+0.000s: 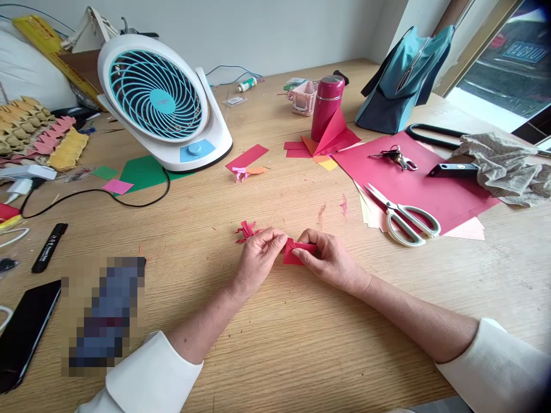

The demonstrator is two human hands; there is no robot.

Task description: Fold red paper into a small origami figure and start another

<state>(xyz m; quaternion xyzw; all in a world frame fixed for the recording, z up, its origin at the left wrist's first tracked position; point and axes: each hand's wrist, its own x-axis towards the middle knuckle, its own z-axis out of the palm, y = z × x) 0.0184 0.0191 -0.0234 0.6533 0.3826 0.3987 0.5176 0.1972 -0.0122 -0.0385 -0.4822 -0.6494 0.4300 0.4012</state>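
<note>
Between my hands is a small piece of folded red paper [293,256], held just above the wooden table. My left hand [259,255] pinches its left corner between thumb and fingertips. On its right side, my right hand [329,258] grips it with the thumb laid over the front. Part of the paper is hidden behind the fingers. Just beyond my left hand lies a red folded-paper figure [247,230], partly covered by that hand. Farther back rests a pink and orange folded-paper figure [247,172] beside a flat red paper strip [247,156].
White-handled scissors [404,215] and keys [398,156] lie on large red paper [365,158] at right, near crumpled tissue [512,166]. Behind stand a red flask [326,109], a blue bag [400,86] and a fan [161,103]. At left lie a marker [49,248] and a phone [28,332].
</note>
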